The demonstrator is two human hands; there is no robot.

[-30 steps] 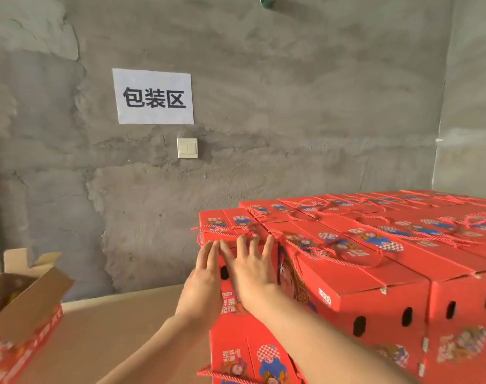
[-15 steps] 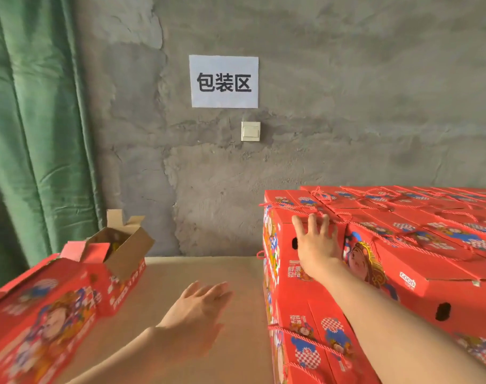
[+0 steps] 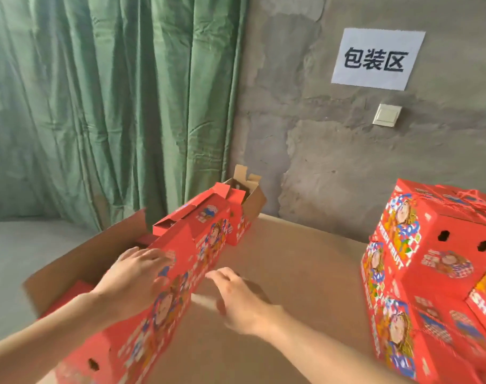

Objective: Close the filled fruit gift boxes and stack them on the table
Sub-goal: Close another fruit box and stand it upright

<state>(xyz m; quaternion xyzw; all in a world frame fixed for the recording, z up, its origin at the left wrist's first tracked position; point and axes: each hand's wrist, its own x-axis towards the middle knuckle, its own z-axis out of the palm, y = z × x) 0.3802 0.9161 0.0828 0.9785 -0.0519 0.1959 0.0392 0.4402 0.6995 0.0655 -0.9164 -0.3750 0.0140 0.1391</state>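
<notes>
While the near open box [image 3: 181,273] stands flaps-up at the left edge of the table [image 3: 291,273], it could be tipped or slid off by a one-sided push. Left hand [image 3: 131,284] is laid flat on its top edge. Right hand [image 3: 242,297] is held loose beside it, grasping nothing. Contents are hidden, as in the far open box [image 3: 244,214]. The closed stack [image 3: 430,259] is set well apart, right.

Rough grey plastered wall [image 3: 333,167] bears a white paper sign [image 3: 377,59]; just below the sign, a cream switch plate [image 3: 387,115]; well left of it, a pleated green curtain [image 3: 111,106], possibly velvet.
</notes>
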